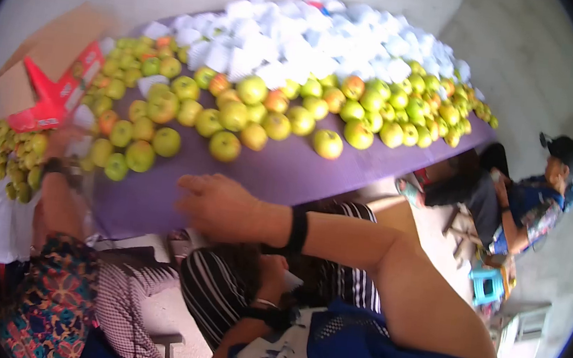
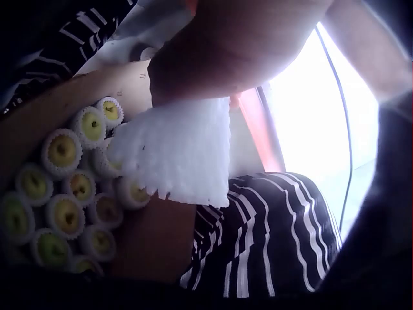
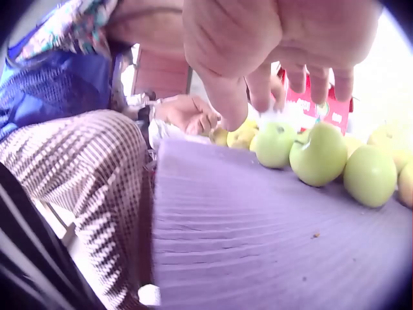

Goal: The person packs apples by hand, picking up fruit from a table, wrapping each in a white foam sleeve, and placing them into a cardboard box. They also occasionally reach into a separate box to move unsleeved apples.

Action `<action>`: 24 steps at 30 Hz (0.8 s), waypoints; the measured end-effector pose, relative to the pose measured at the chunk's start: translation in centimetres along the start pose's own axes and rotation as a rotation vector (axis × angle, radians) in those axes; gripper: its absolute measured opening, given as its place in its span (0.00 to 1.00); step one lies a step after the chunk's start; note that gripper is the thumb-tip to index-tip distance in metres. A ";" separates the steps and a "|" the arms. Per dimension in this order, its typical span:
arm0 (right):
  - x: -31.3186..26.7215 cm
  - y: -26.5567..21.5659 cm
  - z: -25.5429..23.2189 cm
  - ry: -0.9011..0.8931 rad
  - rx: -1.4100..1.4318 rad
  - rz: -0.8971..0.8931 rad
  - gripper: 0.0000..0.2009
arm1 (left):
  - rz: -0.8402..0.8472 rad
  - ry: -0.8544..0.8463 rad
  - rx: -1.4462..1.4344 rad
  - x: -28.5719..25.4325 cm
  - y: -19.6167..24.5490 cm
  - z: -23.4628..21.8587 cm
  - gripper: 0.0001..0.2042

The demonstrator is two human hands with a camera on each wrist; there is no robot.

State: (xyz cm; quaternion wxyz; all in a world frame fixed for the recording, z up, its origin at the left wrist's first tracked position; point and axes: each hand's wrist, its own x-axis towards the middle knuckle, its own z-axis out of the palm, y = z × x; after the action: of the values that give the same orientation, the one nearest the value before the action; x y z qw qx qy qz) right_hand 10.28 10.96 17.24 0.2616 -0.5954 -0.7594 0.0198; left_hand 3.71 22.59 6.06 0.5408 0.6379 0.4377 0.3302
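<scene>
My right hand (image 1: 218, 206) is over the front of the purple-covered table (image 1: 266, 170), fingers extended and nothing in it. In the right wrist view its fingers (image 3: 235, 106) point down towards green apples (image 3: 319, 155) at the table's edge. Lower down, at my lap, my left hand (image 1: 271, 275) holds a white foam net sleeve (image 2: 177, 152). The left wrist view shows the sleeve hanging from that hand, its wide end downward. Beside it, several apples (image 2: 66, 216) in foam nets sit in rows in a cardboard box (image 2: 151, 242). The left fingertips are hidden.
White foam nets (image 1: 295, 38) are heaped along the table's back, behind many loose apples (image 1: 230, 116). A red carton (image 1: 55, 99) stands at the left end. Another person's arm (image 1: 61, 203) reaches in there. At the right a person (image 1: 531, 207) sits near a blue stool (image 1: 486, 285).
</scene>
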 end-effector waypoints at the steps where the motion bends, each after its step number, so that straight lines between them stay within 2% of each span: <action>1: -3.2 0.6 -1.8 0.123 0.018 -0.015 0.12 | -0.250 -0.092 -0.276 -7.8 -3.6 4.6 0.04; 2: -6.6 1.4 -3.7 0.230 0.018 0.054 0.12 | -0.454 -0.164 -0.415 -14.7 -6.0 7.4 0.04; 3: -10.2 2.0 -5.6 0.341 0.011 0.115 0.12 | -0.575 -0.242 -0.456 -18.9 -6.5 8.7 0.04; 6: -22.6 4.4 -9.1 0.476 -0.066 0.684 0.12 | -0.644 -0.291 -0.461 -19.6 -5.3 8.5 0.07; 7: -27.0 4.6 -9.9 0.454 -0.087 0.917 0.11 | -0.671 -0.271 -0.479 -19.5 -5.4 8.8 0.08; 8: -32.0 5.4 -9.6 0.391 -0.257 1.018 0.11 | -0.673 -0.301 -0.454 -19.6 -5.6 9.0 0.08; 9: -36.2 4.9 -9.2 0.369 -0.292 1.108 0.11 | -0.700 -0.282 -0.426 -19.7 -5.9 9.1 0.08; 10: -39.3 4.5 -8.8 0.222 -0.362 1.287 0.10 | -0.725 -0.260 -0.397 -19.8 -6.1 9.2 0.08; 12: -46.4 4.1 -5.7 0.253 -0.235 1.567 0.11 | -0.710 -0.310 -0.385 -19.9 -6.9 9.3 0.08; 14: -50.9 3.1 -3.3 0.066 -0.029 1.743 0.12 | -0.699 -0.349 -0.372 -20.2 -7.4 9.4 0.08; 15: -54.3 3.5 -0.6 0.077 -0.010 1.758 0.12 | -0.722 -0.343 -0.347 -20.3 -7.6 9.5 0.07; 17: -60.3 5.1 5.6 -0.584 -0.111 1.468 0.13 | -0.738 -0.337 -0.304 -20.4 -7.8 9.3 0.07; 18: -60.8 5.1 7.2 -0.575 -0.095 1.469 0.13 | -0.562 -0.479 -0.141 -20.5 -8.0 8.9 0.08; 19: -60.7 4.9 8.7 -0.503 -0.076 1.549 0.14 | -0.382 -0.616 0.022 -20.6 -8.2 8.5 0.10; 20: -60.6 5.0 10.0 -0.430 -0.059 1.626 0.16 | -0.376 -0.615 0.037 -20.3 -9.2 7.9 0.10; 21: -60.0 5.1 10.7 -0.421 -0.043 1.625 0.16 | -0.039 -0.706 0.310 -19.8 -10.8 7.2 0.12; 22: -58.5 5.0 10.5 -0.159 0.075 1.723 0.18 | 0.304 -0.781 0.580 -19.5 -11.7 7.0 0.15; 23: -57.0 5.1 10.2 0.109 0.195 1.802 0.20 | 0.307 -0.783 0.594 -19.4 -12.6 6.8 0.15; 24: -55.9 5.9 9.8 0.116 0.219 1.712 0.24 | -0.071 -0.682 0.320 -19.5 -13.1 6.9 0.15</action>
State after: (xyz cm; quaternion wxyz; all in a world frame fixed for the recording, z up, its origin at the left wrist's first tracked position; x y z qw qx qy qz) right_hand 20.05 -35.71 -14.13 0.2509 -0.9340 -0.0288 0.2528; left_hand -0.59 2.37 -7.08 0.5601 0.7720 0.3005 0.0072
